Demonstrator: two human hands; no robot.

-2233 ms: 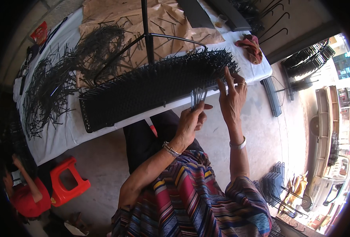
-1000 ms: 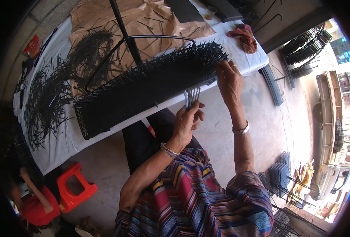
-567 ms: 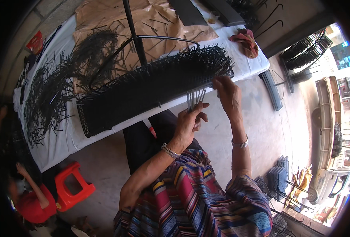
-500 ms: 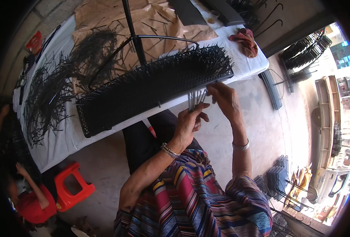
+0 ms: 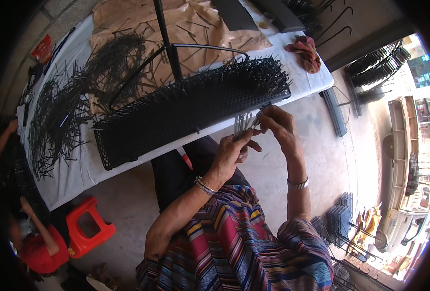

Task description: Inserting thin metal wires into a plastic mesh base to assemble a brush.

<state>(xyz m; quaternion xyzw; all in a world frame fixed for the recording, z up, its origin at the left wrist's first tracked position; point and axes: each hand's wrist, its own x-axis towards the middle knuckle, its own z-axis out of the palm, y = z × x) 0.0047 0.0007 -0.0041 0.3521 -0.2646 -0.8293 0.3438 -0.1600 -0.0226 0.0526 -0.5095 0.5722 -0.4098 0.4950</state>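
Beside the black rack (image 5: pixel 176 115), the left hand (image 5: pixel 230 151) clasps metal rods (image 5: pixel 239 126) — likely light, stiff, best end-pinched — as the right hand (image 5: pixel 279 125) pinches one.

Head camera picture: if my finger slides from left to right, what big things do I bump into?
Red packet → red plastic stool → left hand → right hand → long grey bar → pale vehicle.

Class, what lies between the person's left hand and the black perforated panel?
In the head view, thin grey rods in the left hand point toward the black perforated panel, and a strip of white table cover shows there too.
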